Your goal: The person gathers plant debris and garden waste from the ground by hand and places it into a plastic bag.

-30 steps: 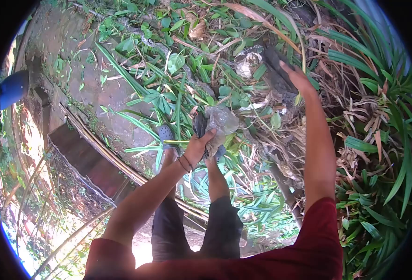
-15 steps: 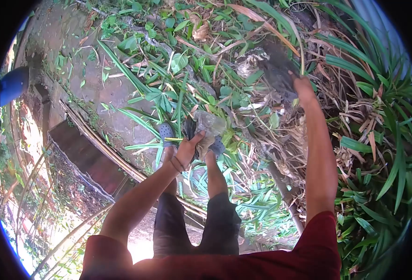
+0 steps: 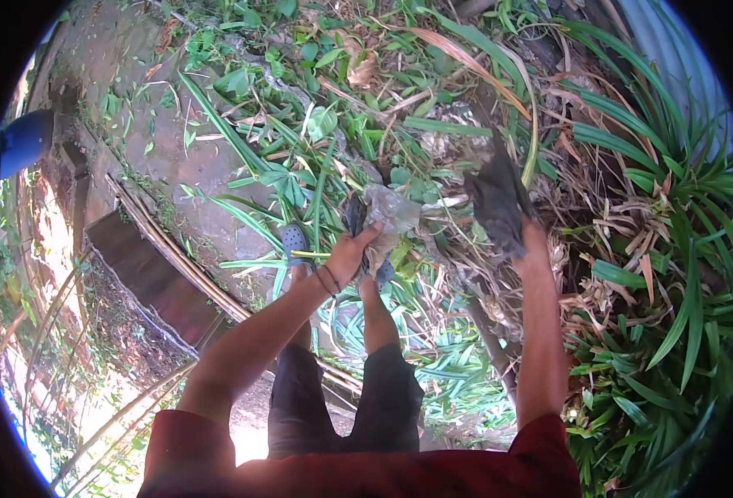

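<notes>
Crumpled grey-clear plastic bag, held up above the feet, clenched in the left hand. Dark, ragged, limp scrap of sheet, raised over dry brown leaf litter, grasped by the right hand. Grey perforated clog on the paved ground. Long green strap leaves alongside.

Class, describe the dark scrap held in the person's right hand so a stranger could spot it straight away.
Start at the tangle of dry brown stalks right of centre. Just above it the right hand lifts a dark grey crumpled scrap. Unlike the pale clear plastic in the left hand, it is opaque and almost black.
</notes>
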`<act>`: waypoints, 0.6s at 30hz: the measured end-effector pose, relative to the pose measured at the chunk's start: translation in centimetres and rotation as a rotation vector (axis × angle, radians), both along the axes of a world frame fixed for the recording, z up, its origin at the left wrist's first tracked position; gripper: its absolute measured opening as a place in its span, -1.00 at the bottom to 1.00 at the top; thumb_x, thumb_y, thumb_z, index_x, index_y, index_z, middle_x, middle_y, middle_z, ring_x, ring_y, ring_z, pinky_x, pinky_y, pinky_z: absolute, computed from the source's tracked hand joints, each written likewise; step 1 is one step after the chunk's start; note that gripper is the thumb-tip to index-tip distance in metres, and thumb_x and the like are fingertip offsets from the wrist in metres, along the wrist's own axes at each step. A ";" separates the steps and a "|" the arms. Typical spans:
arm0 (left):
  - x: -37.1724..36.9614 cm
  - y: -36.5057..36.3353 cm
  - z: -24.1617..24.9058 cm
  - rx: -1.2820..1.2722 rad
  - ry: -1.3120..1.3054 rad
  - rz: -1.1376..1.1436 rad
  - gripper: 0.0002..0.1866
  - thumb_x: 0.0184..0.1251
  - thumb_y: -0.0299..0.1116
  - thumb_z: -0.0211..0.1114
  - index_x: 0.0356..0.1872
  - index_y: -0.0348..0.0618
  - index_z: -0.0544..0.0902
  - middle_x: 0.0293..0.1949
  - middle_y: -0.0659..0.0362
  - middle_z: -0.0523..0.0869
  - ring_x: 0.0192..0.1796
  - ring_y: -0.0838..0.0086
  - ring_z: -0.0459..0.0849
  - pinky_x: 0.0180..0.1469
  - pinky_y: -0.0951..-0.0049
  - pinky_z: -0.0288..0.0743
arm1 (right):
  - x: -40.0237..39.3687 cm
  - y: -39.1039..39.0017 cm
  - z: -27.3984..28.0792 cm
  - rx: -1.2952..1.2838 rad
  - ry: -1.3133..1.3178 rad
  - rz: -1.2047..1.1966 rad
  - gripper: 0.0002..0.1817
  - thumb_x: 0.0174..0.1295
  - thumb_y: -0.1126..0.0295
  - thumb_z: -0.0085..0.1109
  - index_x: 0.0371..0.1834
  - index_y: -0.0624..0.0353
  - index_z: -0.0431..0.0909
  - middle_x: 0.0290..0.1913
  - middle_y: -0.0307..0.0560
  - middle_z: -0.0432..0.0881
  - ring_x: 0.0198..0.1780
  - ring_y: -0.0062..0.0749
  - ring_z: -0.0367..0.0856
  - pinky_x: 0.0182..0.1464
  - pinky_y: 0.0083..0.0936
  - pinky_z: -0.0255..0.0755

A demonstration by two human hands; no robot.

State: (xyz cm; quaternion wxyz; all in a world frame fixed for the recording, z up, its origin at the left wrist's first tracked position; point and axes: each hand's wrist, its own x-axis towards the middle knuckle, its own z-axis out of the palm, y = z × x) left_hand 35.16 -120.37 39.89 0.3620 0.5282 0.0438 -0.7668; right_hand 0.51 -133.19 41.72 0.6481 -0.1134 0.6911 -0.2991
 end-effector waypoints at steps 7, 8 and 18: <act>-1.6 1.6 0.6 0.091 0.040 0.021 -0.70 0.43 -0.18 0.34 -0.16 -0.26 0.71 -0.32 0.24 0.75 -0.37 0.58 0.69 -0.31 0.53 0.54 | 4.1 5.3 11.9 0.058 0.505 0.239 -0.52 0.49 0.14 0.13 0.16 0.42 0.53 0.05 -0.02 0.65 -0.08 -0.38 0.61 -0.01 -0.49 0.50; -2.0 1.8 0.4 0.075 0.035 0.050 -0.71 0.44 -0.18 0.34 -0.14 -0.25 0.70 -0.32 0.25 0.74 -0.38 0.59 0.68 -0.32 0.55 0.52 | 2.2 6.9 12.3 0.049 0.507 0.237 -0.52 0.49 0.14 0.13 0.16 0.42 0.53 0.05 -0.02 0.65 -0.08 -0.38 0.61 -0.01 -0.49 0.50; -3.0 4.0 3.6 0.018 0.060 -0.102 -0.63 0.46 -0.18 0.31 -0.03 -0.37 0.67 -0.19 0.12 0.79 -0.25 0.45 0.80 -0.20 0.48 0.67 | -8.5 16.0 21.8 0.017 0.426 0.028 -0.54 0.42 0.09 0.24 0.10 0.32 0.62 -0.11 -0.20 0.66 -0.20 -0.51 0.56 -0.10 -0.55 0.45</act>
